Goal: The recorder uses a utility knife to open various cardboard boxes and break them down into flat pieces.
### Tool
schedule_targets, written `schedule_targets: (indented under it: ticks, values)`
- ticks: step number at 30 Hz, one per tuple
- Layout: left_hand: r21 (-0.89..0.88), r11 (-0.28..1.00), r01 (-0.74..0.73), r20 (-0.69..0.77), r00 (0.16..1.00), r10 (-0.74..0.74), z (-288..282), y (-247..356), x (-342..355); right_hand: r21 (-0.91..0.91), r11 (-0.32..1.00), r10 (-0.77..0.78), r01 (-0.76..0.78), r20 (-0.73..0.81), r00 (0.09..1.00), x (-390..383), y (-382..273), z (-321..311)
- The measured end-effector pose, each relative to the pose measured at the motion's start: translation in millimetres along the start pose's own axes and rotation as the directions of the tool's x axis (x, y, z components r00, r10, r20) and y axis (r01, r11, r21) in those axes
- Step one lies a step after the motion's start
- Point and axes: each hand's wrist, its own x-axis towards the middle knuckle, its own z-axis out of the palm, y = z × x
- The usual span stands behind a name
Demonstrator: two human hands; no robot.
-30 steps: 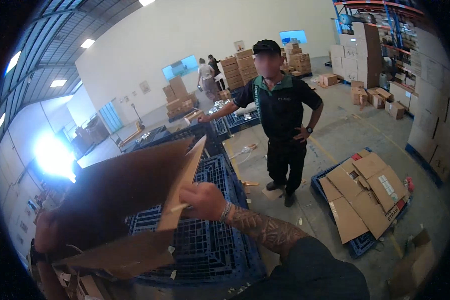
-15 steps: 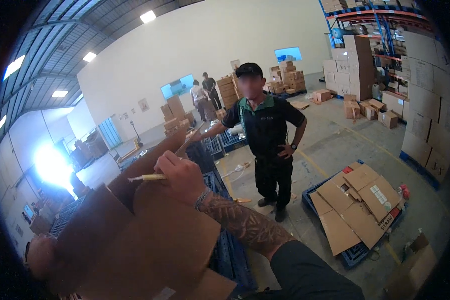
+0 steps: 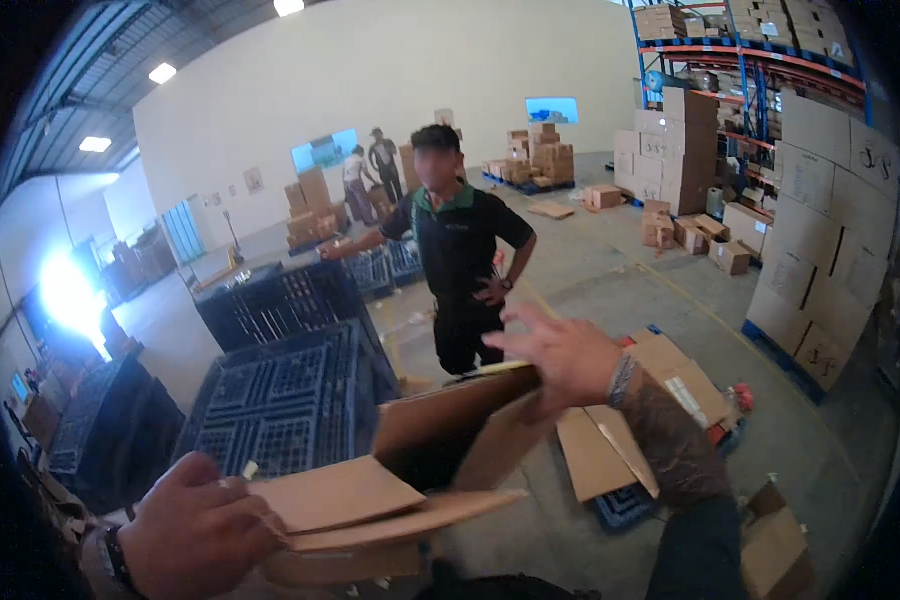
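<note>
Cardboard box (image 3: 342, 492), flaps open, spans the space between the grips, a blue plastic pallet (image 3: 270, 400) beyond. The left grip (image 3: 202, 528) is clamped on one flap; the right grip (image 3: 568, 365) has spread, blurred fingers, its hold impossible to tell. Handling the box seems the step; the next move likely calls for steady two-sided support.

"Any writing?"
"Dark handwritten marks (image 3: 876, 160) on the tall carton stack (image 3: 820, 250), some above the front corner of its blue pallet (image 3: 782, 362)."
"And the pale label (image 3: 686, 398) on the flattened cardboard (image 3: 673, 362)?"
"Unreadable."
</note>
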Motion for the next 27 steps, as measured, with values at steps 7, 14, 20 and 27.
schedule_targets:
  ticks: [7, 14, 20, 27]
  values:
    - [-0.489, 0.824, -0.287, 0.010, 0.942, 0.335, -3.7, 0.6, 85.6, 0.450, 0.833, -0.047, -0.323, 0.639, 0.768, -161.6, 24.2, -31.0]
    - [-0.485, 0.776, -0.403, 0.183, 0.821, 0.540, -1.9, -35.5, 201.5, 0.482, 0.732, 0.077, -0.482, 0.644, 0.761, -207.4, -24.3, -107.8]
    - [-0.477, 0.731, -0.487, 0.023, 0.825, 0.564, 0.7, -26.3, 300.2, 0.416, 0.716, 0.418, -0.561, 0.389, 0.821, -250.3, -5.7, -115.4]
    - [-0.347, 0.732, -0.586, -0.240, 0.810, 0.535, 39.3, -7.6, 484.8, 0.057, 0.526, 0.809, -0.848, 0.275, 0.520, -284.0, 54.9, -122.7]
